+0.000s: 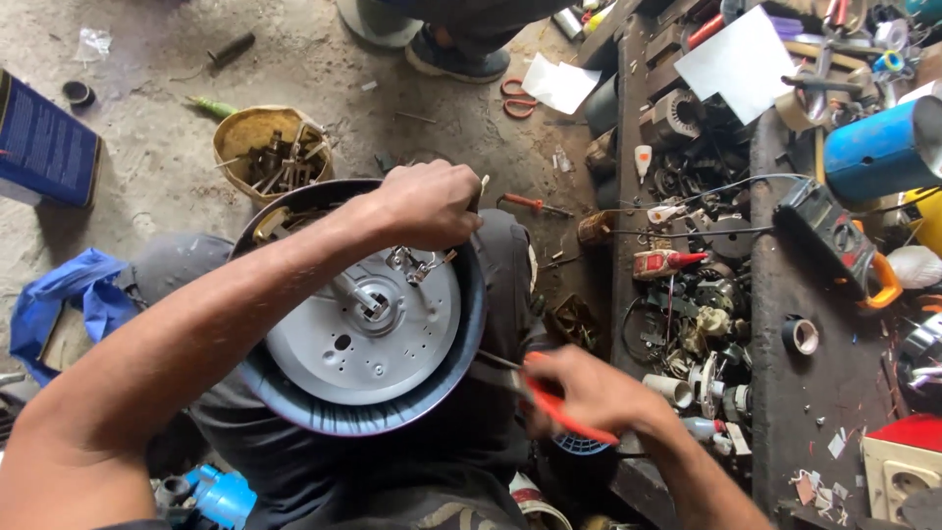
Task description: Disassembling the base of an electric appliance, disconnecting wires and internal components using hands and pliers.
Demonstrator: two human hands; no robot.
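The person sits with a round dark appliance shell resting in the lap, its open side up, showing a pale grey metal plate dotted with small holes and a raised hub at the middle. The right hand is down by the near right rim of the shell, its fingers closed around the red handles of a pair of pliers, whose metal nose points in toward the shell's edge. The left hand reaches across the shell to its far rim, curled into a loose fist; it seems to pinch something small there, though I cannot tell what, and a cluster of metal terminals sticks up from the plate just beneath it. Beyond the shell, on the dusty concrete floor, stands a yellowish bowl filled with rusty scrap parts, with a blue cloth off to the left and a dark blue box farther out. To the right runs a cluttered workbench crowded with small motor parts, a roll of tape, a clamp meter and a blue cylinder. At the far edge, another person's shoe rests beside orange-handled scissors.
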